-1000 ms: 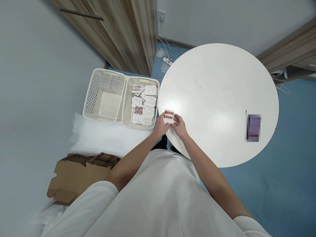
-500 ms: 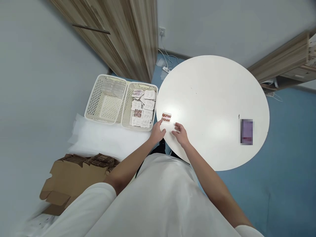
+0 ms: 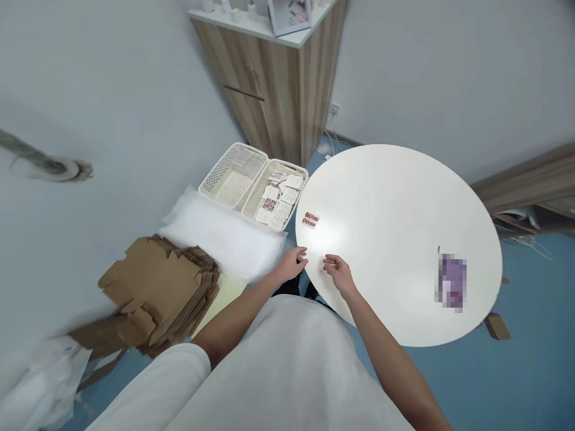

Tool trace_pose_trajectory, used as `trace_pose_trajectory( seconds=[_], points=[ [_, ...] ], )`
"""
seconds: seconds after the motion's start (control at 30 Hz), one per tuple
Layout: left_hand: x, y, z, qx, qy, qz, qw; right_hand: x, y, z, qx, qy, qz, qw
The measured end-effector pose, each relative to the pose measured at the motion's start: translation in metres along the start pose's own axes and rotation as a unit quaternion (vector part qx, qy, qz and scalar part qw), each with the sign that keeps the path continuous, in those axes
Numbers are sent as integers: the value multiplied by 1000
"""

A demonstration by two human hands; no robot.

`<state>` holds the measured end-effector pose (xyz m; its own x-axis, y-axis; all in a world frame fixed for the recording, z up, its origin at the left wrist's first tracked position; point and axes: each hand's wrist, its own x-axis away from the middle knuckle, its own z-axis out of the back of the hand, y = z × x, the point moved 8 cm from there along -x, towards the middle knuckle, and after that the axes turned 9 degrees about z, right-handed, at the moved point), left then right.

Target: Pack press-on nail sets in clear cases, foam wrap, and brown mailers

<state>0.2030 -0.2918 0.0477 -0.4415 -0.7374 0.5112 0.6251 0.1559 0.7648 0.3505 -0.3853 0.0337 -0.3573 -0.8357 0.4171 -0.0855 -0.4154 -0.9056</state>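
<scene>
A card of reddish-brown press-on nails (image 3: pixel 310 219), set in two rows, lies on the round white table (image 3: pixel 395 197) near its left edge. My left hand (image 3: pixel 291 263) is at the table's near left rim, below the card and apart from it, with its fingers apart and nothing held. Over the table's near side, my right hand (image 3: pixel 339 272) has its fingers loosely bent and holds nothing. Left of the table, a white basket (image 3: pixel 252 209) contains several white printed cards (image 3: pixel 282 211) and some nail sets.
A second white basket (image 3: pixel 211 187) holds clear plastic cases (image 3: pixel 248 163). White foam sheets (image 3: pixel 224 236) and stacked flat cardboard boxes (image 3: pixel 148 278) lie nearer on the left. A blurred-out purple object (image 3: pixel 453 280) rests on the table's right. A wooden cabinet (image 3: pixel 269 90) stands behind the baskets.
My left hand has come away from the nail card, toward me. My right hand is also farther from the card, which stays on the table. The camera view has tilted up and turned.
</scene>
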Motion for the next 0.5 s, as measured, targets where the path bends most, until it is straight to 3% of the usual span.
trace_pose_trajectory(
  seconds=[0.1, 0.3, 0.5],
  points=[
    [21, -14, 9, 6, 22, 14, 1000, 1, 8, -9, 0, -29, -8, 1000],
    [63, -55, 51, 15, 96, 71, 993, 5, 3, -50, 10, -124, 7, 992],
    [97, -85, 93, -59, 59, 120, 989, -3, -21, -106, 30, -215, 47, 975]
  ],
)
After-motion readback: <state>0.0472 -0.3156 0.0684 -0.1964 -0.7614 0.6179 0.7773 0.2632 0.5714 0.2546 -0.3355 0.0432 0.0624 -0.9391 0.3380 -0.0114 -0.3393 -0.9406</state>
